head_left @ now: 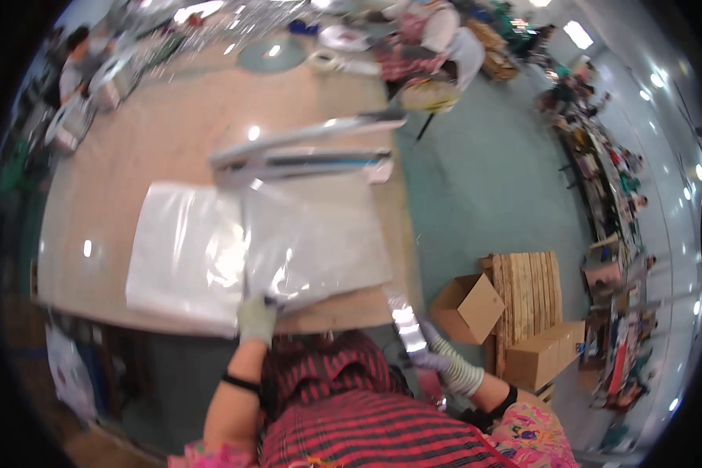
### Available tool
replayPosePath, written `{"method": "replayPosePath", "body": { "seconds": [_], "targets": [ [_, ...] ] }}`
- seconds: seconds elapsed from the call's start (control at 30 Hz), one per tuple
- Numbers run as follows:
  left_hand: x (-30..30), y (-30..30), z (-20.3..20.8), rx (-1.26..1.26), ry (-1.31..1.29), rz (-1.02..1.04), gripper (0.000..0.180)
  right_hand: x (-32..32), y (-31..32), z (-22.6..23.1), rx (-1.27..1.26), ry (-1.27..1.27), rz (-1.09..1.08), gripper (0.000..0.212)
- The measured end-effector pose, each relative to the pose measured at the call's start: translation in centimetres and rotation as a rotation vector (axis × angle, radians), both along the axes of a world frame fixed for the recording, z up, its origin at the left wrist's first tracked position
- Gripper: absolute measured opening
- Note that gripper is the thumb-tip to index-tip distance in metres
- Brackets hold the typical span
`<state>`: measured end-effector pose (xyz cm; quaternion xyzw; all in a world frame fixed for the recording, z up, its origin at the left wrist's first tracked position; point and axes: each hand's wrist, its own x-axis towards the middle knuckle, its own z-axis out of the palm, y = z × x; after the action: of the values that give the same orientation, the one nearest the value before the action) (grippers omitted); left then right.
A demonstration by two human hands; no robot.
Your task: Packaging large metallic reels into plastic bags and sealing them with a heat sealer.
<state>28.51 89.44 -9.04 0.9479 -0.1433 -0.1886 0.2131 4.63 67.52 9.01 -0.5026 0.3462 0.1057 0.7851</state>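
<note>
My left hand, in a pale glove, is at the table's front edge, touching the near edge of the clear plastic bags. Its fingers are blurred, so I cannot tell whether they grip the plastic. To the left lies a stack of glossy white plastic sheets or bags. My right hand, in a striped glove with greyish fingers, is closed around a long, shiny silvery strip beside the table's right corner. Beyond the bags rests a long metal tool with two bars, blurred.
The wooden table carries a round greyish disc and a tape roll at the far side. Another person sits at the far right corner. Cardboard boxes and a wooden pallet stand on the floor at right.
</note>
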Motion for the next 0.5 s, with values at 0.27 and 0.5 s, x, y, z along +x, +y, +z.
{"method": "replayPosePath", "body": {
  "seconds": [0.27,0.5],
  "targets": [
    [2.1,-0.2,0.7,-0.171,0.179,-0.209,0.036,4.0,0.9,6.6,-0.351,0.060,0.655,0.102],
    [-3.0,3.0,-3.0,0.069,-0.190,-0.578,0.048,12.4,7.6,13.2,-0.693,0.201,1.313,0.103]
  ]
}}
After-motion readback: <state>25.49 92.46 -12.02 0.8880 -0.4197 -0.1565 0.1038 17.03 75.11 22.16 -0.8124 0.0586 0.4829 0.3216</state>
